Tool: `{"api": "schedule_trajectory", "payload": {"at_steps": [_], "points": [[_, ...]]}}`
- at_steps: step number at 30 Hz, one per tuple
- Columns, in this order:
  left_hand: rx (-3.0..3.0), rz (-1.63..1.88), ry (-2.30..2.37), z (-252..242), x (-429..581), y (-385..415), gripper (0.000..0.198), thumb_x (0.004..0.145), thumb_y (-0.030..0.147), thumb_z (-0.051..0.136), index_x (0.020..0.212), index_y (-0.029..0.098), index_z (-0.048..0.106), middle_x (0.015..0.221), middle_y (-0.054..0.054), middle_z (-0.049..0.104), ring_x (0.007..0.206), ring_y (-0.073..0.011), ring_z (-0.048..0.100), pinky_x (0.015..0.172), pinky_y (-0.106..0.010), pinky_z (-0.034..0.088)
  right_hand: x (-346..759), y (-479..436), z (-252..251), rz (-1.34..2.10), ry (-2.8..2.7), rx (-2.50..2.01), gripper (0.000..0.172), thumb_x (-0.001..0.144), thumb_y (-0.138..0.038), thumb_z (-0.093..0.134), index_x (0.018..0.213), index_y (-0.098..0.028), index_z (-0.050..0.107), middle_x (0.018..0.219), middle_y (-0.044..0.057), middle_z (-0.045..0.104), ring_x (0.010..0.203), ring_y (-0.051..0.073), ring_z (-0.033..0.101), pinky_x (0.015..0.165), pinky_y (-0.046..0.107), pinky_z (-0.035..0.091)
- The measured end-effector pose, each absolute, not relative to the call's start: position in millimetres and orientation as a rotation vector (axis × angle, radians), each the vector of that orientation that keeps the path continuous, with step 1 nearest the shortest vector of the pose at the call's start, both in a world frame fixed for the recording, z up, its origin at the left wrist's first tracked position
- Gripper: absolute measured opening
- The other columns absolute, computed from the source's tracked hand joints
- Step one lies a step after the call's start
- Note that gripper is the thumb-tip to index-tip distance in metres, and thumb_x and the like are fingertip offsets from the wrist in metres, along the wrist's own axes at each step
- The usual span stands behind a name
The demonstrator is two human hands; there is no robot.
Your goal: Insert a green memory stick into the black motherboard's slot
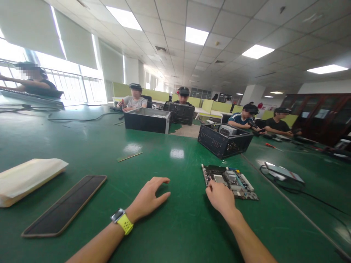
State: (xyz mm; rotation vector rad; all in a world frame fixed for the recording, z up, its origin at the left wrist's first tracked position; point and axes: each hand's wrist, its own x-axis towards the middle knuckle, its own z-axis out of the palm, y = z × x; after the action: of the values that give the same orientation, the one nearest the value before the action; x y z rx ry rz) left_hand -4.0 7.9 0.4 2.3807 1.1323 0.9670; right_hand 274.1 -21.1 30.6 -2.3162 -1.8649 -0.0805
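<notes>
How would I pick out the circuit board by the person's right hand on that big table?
On the big green table, find the nearest open black computer case. Just nearer the camera lies the circuit board, flat, with the right hand at its near left corner. Unlike the smooth dark panel further left, it is studded with small parts.

Light: bright, even; ceiling panels (196, 35) overhead, daylight from windows (68, 87) far left, blown out.
Glare: pale patches on the green counter (175, 233).
Shadows: soft under left hand (149, 199) and right hand (221, 197).
Edges: bowed, stretched.
Focus: sharp near, softer far.
</notes>
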Motion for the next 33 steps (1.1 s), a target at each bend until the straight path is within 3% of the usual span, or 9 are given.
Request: {"api": "schedule_trajectory", "payload": {"at_steps": [5,9,11,13,16,18,24,30,33], "points": [[2.428,0.914,1.088,3,-1,6,0.032,0.085,0.033,0.058,0.115,0.023,0.056,0.116,-0.006,0.060,0.107,-0.0239,0.055,0.096,-0.040,0.043,242,-54,35,0.224,-2.104,-1.918,0.017,0.077,-0.028,0.053,0.072,-0.021,0.068,0.071,0.007,0.069,0.067,0.019,0.062,0.057,0.027,0.038],[2.479,0.881,1.043,7,0,3,0.041,0.082,0.031,0.062,0.121,0.024,0.052,0.123,-0.007,0.057,0.114,-0.0245,0.050,0.099,-0.040,0.040,217,-71,43,1.009,-2.200,-1.329,0.028,0.083,-0.039,0.050,0.097,-0.022,0.067,0.068,-0.001,0.069,0.051,0.012,0.057,0.053,0.024,0.040],[2.483,0.841,1.079,7,0,3,0.047,0.080,0.032,0.063,0.125,0.024,0.049,0.124,-0.007,0.057,0.113,-0.0253,0.051,0.098,-0.040,0.040,221,-64,42,0.875,-2.063,-1.335,0.030,0.086,-0.037,0.045,0.099,-0.021,0.067,0.077,0.001,0.070,0.061,0.013,0.060,0.061,0.025,0.044],[2.475,0.781,1.127,5,-1,4,0.050,0.079,0.035,0.064,0.126,0.024,0.048,0.117,-0.007,0.060,0.106,-0.0255,0.055,0.093,-0.040,0.042,234,-48,35,0.519,-1.936,-1.446,0.028,0.086,-0.034,0.047,0.098,-0.019,0.067,0.094,0.005,0.070,0.084,0.017,0.062,0.077,0.029,0.045],[2.459,0.736,1.175,4,-1,6,0.051,0.079,0.037,0.063,0.126,0.025,0.048,0.106,-0.006,0.064,0.096,-0.0244,0.059,0.087,-0.038,0.045,256,-24,19,0.306,-1.935,-1.532,0.033,0.083,-0.031,0.050,0.111,-0.019,0.064,0.115,0.008,0.064,0.109,0.020,0.054,0.095,0.034,0.038],[2.452,0.737,1.182,4,-1,6,0.050,0.078,0.038,0.064,0.124,0.024,0.050,0.104,-0.005,0.064,0.095,-0.0241,0.059,0.086,-0.037,0.045,263,-15,11,0.340,-2.004,-1.550,0.032,0.083,-0.030,0.050,0.110,-0.021,0.065,0.113,0.006,0.066,0.107,0.019,0.056,0.095,0.034,0.038],[2.458,0.669,1.106,12,1,1,0.051,0.074,0.035,0.068,0.121,0.025,0.050,0.100,-0.004,0.063,0.094,-0.0243,0.057,0.085,-0.036,0.045,259,-25,15,0.448,-2.018,-1.562,0.019,0.078,-0.025,0.054,0.079,-0.022,0.073,0.080,0.001,0.072,0.077,0.017,0.063,0.077,0.029,0.044],[2.468,0.757,0.993,17,3,-4,0.030,0.076,0.033,0.067,0.102,0.022,0.057,0.104,-0.006,0.060,0.095,-0.0239,0.055,0.085,-0.036,0.046,248,-33,22,0.402,-1.982,-1.403,0.020,0.081,-0.027,0.053,0.084,-0.023,0.072,0.084,0.001,0.072,0.082,0.017,0.061,0.081,0.031,0.041],[2.437,0.845,0.947,19,2,-4,0.033,0.076,0.033,0.067,0.105,0.022,0.056,0.109,-0.007,0.060,0.099,-0.0237,0.055,0.089,-0.037,0.044,243,-33,17,0.401,-1.969,-1.374,0.020,0.083,-0.028,0.053,0.084,-0.023,0.072,0.085,0.001,0.072,0.081,0.017,0.061,0.081,0.031,0.040]]}}
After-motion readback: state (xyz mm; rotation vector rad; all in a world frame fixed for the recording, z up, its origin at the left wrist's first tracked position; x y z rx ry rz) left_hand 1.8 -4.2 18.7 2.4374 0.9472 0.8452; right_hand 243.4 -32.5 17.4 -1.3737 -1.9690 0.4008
